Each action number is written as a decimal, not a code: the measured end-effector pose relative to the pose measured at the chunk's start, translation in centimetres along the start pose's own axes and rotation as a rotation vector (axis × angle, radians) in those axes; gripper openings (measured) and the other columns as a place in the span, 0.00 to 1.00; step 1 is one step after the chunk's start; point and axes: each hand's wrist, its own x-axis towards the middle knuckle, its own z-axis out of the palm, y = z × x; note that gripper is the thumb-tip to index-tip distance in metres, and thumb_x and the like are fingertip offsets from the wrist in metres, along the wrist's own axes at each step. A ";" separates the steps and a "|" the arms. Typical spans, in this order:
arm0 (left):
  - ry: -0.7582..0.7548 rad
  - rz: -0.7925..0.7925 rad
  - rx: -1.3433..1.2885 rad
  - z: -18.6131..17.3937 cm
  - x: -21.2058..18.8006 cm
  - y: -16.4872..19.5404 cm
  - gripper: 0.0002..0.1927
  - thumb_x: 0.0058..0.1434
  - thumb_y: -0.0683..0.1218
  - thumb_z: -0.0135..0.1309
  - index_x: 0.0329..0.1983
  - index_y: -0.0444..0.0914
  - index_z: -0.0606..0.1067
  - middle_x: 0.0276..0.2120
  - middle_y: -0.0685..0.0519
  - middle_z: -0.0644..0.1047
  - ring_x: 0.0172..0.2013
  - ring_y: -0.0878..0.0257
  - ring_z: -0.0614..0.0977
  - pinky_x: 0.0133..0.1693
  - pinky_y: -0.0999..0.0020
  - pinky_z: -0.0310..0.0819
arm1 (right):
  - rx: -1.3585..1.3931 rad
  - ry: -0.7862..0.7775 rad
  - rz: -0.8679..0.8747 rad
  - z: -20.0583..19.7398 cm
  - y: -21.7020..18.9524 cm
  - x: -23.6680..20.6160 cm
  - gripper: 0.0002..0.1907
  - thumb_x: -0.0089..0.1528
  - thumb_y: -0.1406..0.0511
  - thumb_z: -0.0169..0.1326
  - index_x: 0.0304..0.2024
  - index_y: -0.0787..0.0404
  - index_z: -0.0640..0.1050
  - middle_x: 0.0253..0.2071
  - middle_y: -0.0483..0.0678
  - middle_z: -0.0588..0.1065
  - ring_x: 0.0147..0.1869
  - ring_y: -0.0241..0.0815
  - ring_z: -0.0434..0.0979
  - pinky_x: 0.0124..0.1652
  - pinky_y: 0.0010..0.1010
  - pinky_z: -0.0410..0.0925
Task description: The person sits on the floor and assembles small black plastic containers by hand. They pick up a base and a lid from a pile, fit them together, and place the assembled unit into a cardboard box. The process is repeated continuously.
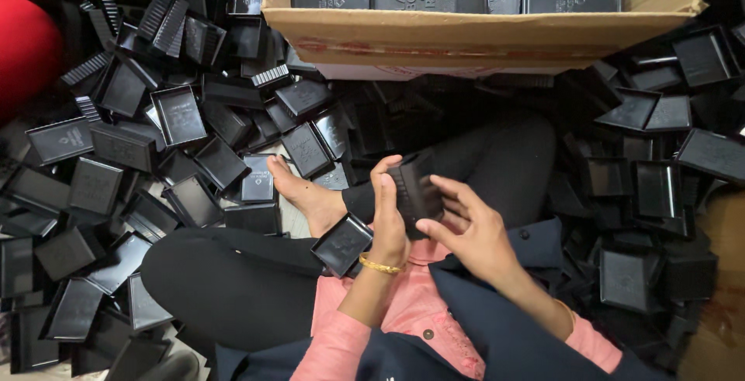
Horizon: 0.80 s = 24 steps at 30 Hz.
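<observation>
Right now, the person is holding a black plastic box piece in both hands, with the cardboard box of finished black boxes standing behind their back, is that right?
Not quite: the cardboard box stands in front of the person, beyond their knees, not behind them. The head view shows it. The left hand and right hand do hold the black plastic box piece.

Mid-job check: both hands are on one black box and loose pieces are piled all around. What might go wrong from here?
1. The black box is pinched between the left hand and right hand above the lap; a slip would likely drop it among look-alike pieces.
2. A black tray rests loosely on the leg and may slide off.
3. The bare foot sits against the pile; shifting could scatter it.
</observation>
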 end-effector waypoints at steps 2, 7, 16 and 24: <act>0.006 0.052 0.110 0.3 -0.2 0.2 0.25 0.78 0.60 0.32 0.67 0.42 0.65 0.56 0.51 0.70 0.56 0.63 0.72 0.59 0.67 0.67 | -0.103 0.014 0.016 -0.1 0.7 -0.2 0.35 0.55 0.71 0.66 0.65 0.61 0.71 0.58 0.52 0.77 0.58 0.38 0.79 0.55 0.30 0.75; -0.147 0.326 0.482 -0.7 1.1 2.3 0.24 0.79 0.58 0.34 0.49 0.37 0.75 0.45 0.47 0.79 0.50 0.60 0.79 0.56 0.67 0.69 | 0.258 -0.296 0.423 -3.1 2.5 0.8 0.30 0.66 0.69 0.60 0.72 0.60 0.75 0.50 0.58 0.80 0.46 0.48 0.79 0.44 0.34 0.72; 0.166 0.526 0.938 -3.5 2.2 2.9 0.23 0.74 0.53 0.42 0.26 0.34 0.60 0.20 0.45 0.62 0.21 0.55 0.65 0.28 0.59 0.58 | -0.021 -0.070 -0.051 0.1 -0.2 -0.5 0.24 0.59 0.67 0.63 0.57 0.67 0.75 0.45 0.49 0.81 0.47 0.31 0.81 0.47 0.25 0.76; -0.049 0.323 0.923 -8.9 1.8 4.1 0.17 0.74 0.54 0.45 0.39 0.36 0.74 0.32 0.47 0.75 0.37 0.53 0.77 0.41 0.59 0.70 | -0.274 -0.136 -0.389 -3.5 -11.4 8.0 0.18 0.63 0.62 0.62 0.51 0.66 0.79 0.47 0.50 0.78 0.50 0.34 0.77 0.50 0.28 0.71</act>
